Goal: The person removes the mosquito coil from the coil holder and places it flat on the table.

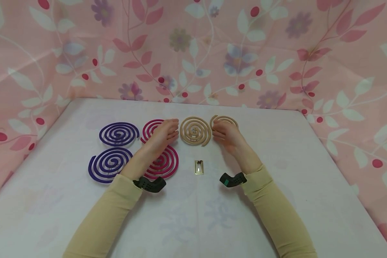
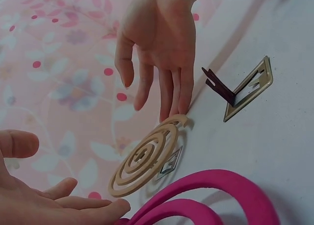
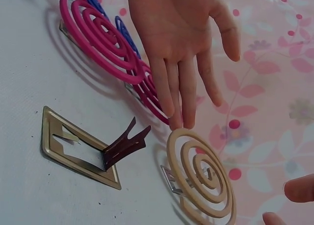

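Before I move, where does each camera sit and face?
Head: on the head, looking forward and down at coils; left hand, right hand, sleeves show.
Left wrist: worn there, facing the right hand; left fingers show.
Right wrist: worn there, facing the left hand; right fingers show.
Wrist views share the tan coil and bare metal stand.

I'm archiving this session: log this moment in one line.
left hand: empty; right hand: empty; between them: tan spiral coil; head view, below: gold rectangular metal stand, no coil mounted

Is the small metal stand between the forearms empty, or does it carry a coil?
Empty: on the metal stand, the raised forked prong is bare.
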The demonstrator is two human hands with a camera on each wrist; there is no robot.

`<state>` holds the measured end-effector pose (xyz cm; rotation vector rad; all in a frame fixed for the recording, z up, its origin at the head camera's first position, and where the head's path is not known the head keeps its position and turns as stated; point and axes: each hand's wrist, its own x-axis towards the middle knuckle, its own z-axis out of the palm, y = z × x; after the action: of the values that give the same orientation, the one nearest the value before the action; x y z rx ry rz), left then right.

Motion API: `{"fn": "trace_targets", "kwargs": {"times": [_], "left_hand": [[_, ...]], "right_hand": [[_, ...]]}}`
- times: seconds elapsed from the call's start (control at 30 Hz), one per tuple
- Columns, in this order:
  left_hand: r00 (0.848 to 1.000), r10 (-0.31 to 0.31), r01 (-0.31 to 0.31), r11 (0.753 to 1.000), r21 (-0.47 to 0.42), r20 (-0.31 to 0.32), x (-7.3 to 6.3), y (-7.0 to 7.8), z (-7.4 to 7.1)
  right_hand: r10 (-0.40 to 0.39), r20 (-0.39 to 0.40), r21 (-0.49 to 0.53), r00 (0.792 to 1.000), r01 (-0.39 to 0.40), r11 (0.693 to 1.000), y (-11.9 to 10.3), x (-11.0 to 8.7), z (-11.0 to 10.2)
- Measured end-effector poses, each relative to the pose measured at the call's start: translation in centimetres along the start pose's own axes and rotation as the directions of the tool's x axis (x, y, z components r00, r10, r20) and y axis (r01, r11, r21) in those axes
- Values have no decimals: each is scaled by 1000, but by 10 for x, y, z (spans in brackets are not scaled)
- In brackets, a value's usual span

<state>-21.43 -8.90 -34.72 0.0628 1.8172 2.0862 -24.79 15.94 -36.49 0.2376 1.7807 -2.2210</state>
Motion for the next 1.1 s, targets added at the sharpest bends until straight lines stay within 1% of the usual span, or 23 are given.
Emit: {"fn": "trace_targets", "kwargs": {"times": [0.1, 0.2, 0.33, 0.63, 0.8, 1.1], "left_hand": [[1000, -2, 2, 1000, -1, 5, 1, -1, 0], [1000, -1, 0, 1000, 8, 14, 2, -3, 0], [1000, 0, 0, 1000, 5, 20, 2, -3, 0], [1000, 15, -15, 1000, -26, 14, 0, -2, 0], [1000, 18, -18, 999, -48, 2, 0, -1, 0], [999, 35, -35, 998, -58, -15, -2, 1, 1]], "right_hand": [[31, -27, -20, 999, -31, 999, -2, -4, 5], [50, -23, -4, 998, -51, 999, -3, -6, 7], [57, -2, 21, 998, -57, 998, -4, -8, 8], [35, 9, 63, 999, -35, 997, -7, -7, 8], [31, 19, 63, 999, -32, 998, -9, -9, 9], [-42, 51, 88, 998, 38, 995, -15, -11, 6]]}}
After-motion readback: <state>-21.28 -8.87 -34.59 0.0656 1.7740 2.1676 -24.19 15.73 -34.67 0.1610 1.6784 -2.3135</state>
